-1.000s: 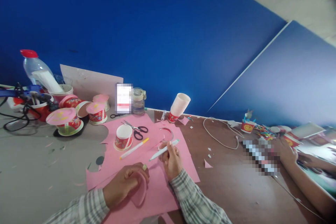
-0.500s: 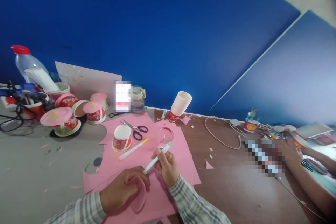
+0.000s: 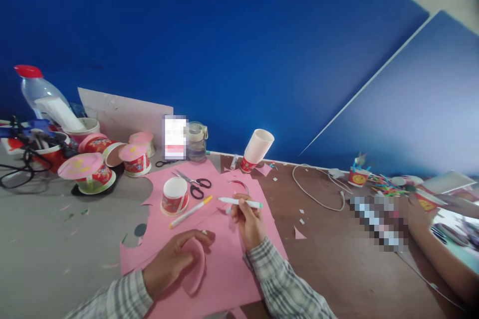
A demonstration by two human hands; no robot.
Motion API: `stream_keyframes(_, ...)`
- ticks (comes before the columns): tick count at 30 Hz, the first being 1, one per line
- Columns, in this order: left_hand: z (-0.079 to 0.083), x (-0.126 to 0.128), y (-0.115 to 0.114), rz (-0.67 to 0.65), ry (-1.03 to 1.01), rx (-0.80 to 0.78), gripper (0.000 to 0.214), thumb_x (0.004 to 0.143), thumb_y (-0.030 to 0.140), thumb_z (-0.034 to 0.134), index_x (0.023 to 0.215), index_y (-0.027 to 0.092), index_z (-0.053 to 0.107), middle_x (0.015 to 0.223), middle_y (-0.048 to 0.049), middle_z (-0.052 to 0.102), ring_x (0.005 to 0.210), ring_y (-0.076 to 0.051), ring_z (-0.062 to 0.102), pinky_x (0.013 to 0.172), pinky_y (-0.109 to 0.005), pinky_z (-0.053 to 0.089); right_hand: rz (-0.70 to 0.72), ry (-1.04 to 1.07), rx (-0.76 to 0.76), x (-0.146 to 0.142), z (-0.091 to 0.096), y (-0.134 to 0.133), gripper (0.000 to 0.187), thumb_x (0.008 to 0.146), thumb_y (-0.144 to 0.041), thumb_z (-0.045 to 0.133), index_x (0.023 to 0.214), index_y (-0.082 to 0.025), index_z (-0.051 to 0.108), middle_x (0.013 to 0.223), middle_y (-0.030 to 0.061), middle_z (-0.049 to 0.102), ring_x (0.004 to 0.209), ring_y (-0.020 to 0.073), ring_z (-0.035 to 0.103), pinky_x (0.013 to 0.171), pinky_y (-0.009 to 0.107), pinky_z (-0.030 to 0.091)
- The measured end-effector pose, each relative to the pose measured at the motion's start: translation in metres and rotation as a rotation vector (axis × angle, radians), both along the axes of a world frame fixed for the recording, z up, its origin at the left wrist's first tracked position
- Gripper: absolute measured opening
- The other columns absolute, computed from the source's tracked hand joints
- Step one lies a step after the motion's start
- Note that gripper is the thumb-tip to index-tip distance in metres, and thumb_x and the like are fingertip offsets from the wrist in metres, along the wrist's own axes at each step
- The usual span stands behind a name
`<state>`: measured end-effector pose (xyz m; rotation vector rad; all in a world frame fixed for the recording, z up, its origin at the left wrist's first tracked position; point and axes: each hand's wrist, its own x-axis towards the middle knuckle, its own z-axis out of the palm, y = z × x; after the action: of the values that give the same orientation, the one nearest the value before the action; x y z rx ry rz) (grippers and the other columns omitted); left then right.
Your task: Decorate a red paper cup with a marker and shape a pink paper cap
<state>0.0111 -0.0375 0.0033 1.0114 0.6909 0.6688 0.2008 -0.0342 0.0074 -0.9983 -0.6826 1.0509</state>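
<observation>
My left hand (image 3: 168,263) is closed on a round pink paper piece (image 3: 196,276), which curves out below the fingers. A small pale bit, perhaps a marker cap, shows between its fingertips. In my right hand (image 3: 250,224) is a white marker (image 3: 237,202) with a green end; its bare-looking tip points left. Both hands are over a large pink paper sheet (image 3: 228,279). Beyond them on the sheet are a red-and-white paper cup (image 3: 174,198), a white marker with a yellow end (image 3: 191,212) and black-handled scissors (image 3: 197,187).
At the left are several decorated cups (image 3: 136,160) with pink tops and a red-capped bottle (image 3: 41,90). A water jar (image 3: 197,142) and stacked cups (image 3: 258,147) stand along the blue partition (image 3: 224,50). A white cable (image 3: 318,205) and another person's arm (image 3: 430,254) are at the right.
My right hand has moved right and away from my left hand, and the marker has turned nearly level with its tip showing. My left hand keeps the pink piece.
</observation>
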Motion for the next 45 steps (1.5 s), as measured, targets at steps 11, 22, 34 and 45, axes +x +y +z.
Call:
stream_keyframes(11,0.011,-0.001,-0.005,-0.025,0.044,0.315,0.033,0.047,0.000,0.045,0.057,0.019,0.070,0.071,-0.0104,0.067,0.077,-0.034,0.055,0.069,-0.043,0.042,0.189,0.070,-0.089,-0.004,0.001,-0.008,0.034,0.064,-0.046,0.066,0.059,-0.013,0.068,0.023,-0.0070,0.041,0.024,0.0077,0.031,0.034,0.020,0.025)
stream_keyframes(22,0.008,0.000,-0.005,0.135,0.002,0.296,0.018,0.053,0.010,0.055,0.054,0.018,0.071,0.069,-0.0119,0.068,0.078,-0.035,0.054,0.069,-0.044,0.042,0.219,0.046,-0.107,-0.013,0.006,-0.016,0.033,0.062,-0.046,0.067,0.055,-0.014,0.066,0.022,-0.0074,0.041,0.024,0.0065,0.027,0.034,0.018,0.021)
stream_keyframes(34,0.005,-0.001,-0.003,0.166,-0.015,0.312,0.015,0.055,0.012,0.055,0.055,0.016,0.070,0.066,-0.0124,0.067,0.075,-0.035,0.054,0.063,-0.042,0.042,0.269,-0.012,-0.093,-0.021,-0.004,-0.020,0.031,0.068,-0.046,0.063,0.064,-0.016,0.064,0.028,-0.0064,0.045,0.026,0.0067,0.029,0.030,0.015,0.020)
stream_keyframes(45,-0.002,-0.003,-0.003,0.102,-0.023,0.355,0.013,0.062,0.015,0.056,0.059,0.015,0.068,0.062,-0.0094,0.066,0.061,-0.029,0.056,0.059,-0.040,0.043,0.370,-0.191,-0.030,-0.035,0.005,-0.028,0.027,0.071,-0.040,0.064,0.068,-0.015,0.074,0.046,-0.0027,0.050,0.040,0.0107,0.042,0.041,0.021,0.038)
